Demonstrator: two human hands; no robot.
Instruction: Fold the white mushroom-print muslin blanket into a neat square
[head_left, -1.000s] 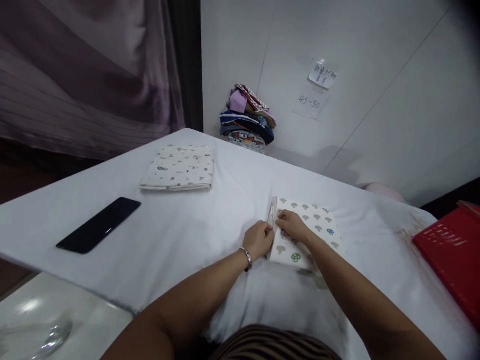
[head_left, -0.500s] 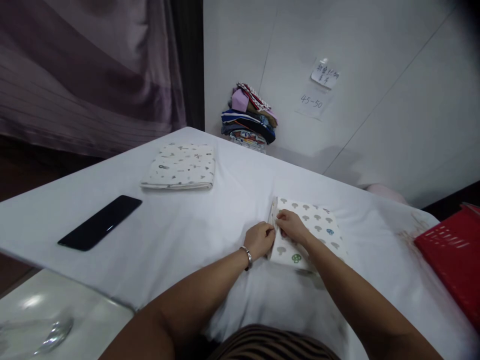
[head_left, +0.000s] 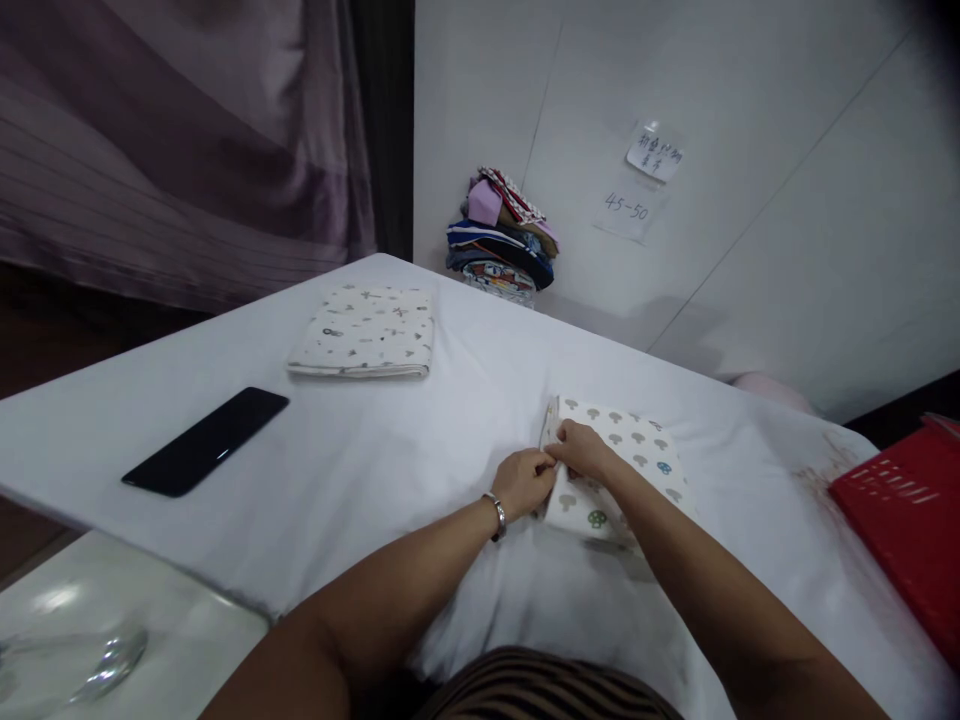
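Note:
A folded white cloth with a mushroom print [head_left: 637, 440] lies on the white-covered table [head_left: 465, 420], right of the middle. My left hand [head_left: 523, 482], with a metal bracelet at the wrist, is closed on the cloth's left folded edge. Just beside it, my right hand [head_left: 583, 448] pinches the same edge from above, its forearm lying across part of the cloth. The fingertips of both hands almost meet there. Farther off to the left sits a second folded white cloth with small scattered prints [head_left: 367, 332], apart from both hands.
A black phone-like slab [head_left: 206, 440] lies at the table's left. To the right is a red slotted plastic container [head_left: 900, 510]. Behind the table's far edge stands a pile of folded fabrics [head_left: 501, 240] against the wall. A shiny pale stool or seat [head_left: 172, 600] is at lower left.
My right hand's fingers have shifted slightly at the cloth's left edge, closer to my left hand. The whole view has drifted a little; the cloths stay in place.

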